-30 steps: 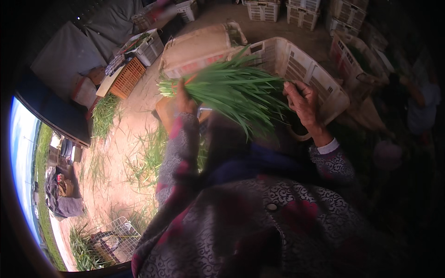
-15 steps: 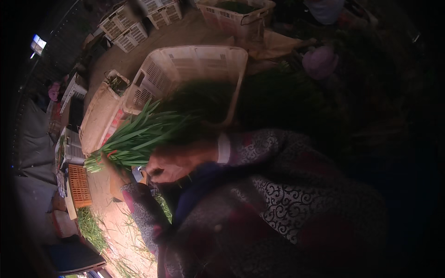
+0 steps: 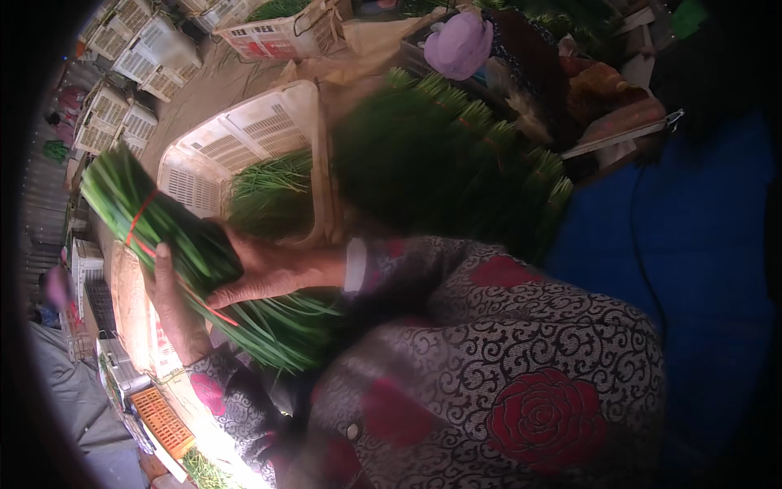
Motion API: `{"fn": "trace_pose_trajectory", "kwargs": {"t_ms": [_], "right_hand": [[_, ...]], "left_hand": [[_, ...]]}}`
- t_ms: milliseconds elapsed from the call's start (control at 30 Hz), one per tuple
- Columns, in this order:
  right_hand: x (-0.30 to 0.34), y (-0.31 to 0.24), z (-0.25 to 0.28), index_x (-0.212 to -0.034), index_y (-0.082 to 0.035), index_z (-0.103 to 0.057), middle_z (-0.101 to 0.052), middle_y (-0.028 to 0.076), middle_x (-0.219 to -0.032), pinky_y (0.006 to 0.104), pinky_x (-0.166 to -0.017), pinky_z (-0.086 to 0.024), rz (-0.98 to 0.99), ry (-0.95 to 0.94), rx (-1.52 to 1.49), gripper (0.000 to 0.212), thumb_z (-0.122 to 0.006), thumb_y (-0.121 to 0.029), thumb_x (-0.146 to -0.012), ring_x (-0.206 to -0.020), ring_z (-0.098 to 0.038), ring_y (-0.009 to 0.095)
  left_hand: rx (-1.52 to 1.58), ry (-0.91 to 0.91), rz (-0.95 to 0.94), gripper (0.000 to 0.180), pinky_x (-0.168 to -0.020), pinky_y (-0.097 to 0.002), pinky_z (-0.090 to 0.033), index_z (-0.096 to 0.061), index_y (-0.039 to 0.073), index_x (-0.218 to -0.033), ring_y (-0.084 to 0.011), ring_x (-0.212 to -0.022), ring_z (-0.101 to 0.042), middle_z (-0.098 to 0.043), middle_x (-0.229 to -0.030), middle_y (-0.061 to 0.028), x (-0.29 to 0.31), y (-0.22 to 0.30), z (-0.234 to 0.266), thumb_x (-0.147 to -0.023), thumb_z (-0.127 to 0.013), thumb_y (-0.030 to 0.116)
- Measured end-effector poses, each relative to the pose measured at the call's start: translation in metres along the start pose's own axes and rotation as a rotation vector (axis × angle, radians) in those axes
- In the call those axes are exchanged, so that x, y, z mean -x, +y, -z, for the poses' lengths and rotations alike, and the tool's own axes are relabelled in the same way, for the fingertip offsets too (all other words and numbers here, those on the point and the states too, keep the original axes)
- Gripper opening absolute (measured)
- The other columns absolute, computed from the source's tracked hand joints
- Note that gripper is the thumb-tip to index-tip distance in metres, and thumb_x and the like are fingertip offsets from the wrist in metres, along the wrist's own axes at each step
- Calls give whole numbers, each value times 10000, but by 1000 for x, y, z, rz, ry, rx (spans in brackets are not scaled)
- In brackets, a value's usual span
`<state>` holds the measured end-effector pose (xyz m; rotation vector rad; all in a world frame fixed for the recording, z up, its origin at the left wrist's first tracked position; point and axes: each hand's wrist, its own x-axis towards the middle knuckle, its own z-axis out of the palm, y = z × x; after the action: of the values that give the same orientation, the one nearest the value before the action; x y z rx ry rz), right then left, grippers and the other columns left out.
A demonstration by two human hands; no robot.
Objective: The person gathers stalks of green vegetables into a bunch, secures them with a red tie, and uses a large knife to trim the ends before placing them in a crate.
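Observation:
A thick bundle of long green leaves, like garlic chives (image 3: 167,224), slants across both my hands, with a red band (image 3: 140,216) around its upper-left part. My right hand (image 3: 273,267) wraps over the bundle, its thumb lying along the near side. From below, my left hand (image 3: 175,306) supports it with the fingers up against the leaves. A red strip (image 3: 216,312) runs down past my left fingers to the lower leaves. The loose leaf ends (image 3: 285,330) hang toward my body, beneath my right wrist.
Beyond my hands stands a white plastic crate (image 3: 322,175) with greens inside. Many banded bundles (image 3: 456,155) lie in a heap at right, beside a person in a purple hat (image 3: 459,45). A blue sheet (image 3: 668,285) covers the right side. An orange basket (image 3: 163,420) sits lower left.
The bundle has swung from pale stem ends at left to slanting up-left, nearer to me. My right hand has moved from beside it onto it. The view has shifted and brightened.

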<state>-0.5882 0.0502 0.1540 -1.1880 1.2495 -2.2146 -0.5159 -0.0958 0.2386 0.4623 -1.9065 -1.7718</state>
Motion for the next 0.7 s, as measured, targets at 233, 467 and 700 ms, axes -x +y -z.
{"fn": "trace_pose_trajectory", "kwargs": {"t_ms": [233,467,700], "right_hand": [[73,-27,101,-1343,-19,-498,-613,107,-1228,372,-962,-497,-71,678,-344,601,-781,-208,-847,-1129,-590,189],[209,16,247,-1228,4,-585,-674,91,-1149,333,-873,-533,-73,1298,295,468,-789,-122,-826,-1002,-647,171],[368,0,307,-1414,96,-388,-618,190,-1277,357,-970,-498,-128,1606,745,799,-830,-160,-800,-1104,-628,262]], "left_hand": [[-110,-597,-19,795,-998,-312,-486,-298,-63,-1518,-230,-1170,-586,-566,-1344,-170,14,-44,-166,-886,-761,76],[-624,-1141,-158,736,-988,-301,-495,-349,-44,-1518,-227,-1141,-619,-582,-1330,-177,27,-158,-182,-897,-735,37],[-473,-1054,320,635,-800,-291,-543,-434,-69,-1458,-184,-962,-661,-640,-1173,-158,5,-177,-159,-919,-719,110]]}}
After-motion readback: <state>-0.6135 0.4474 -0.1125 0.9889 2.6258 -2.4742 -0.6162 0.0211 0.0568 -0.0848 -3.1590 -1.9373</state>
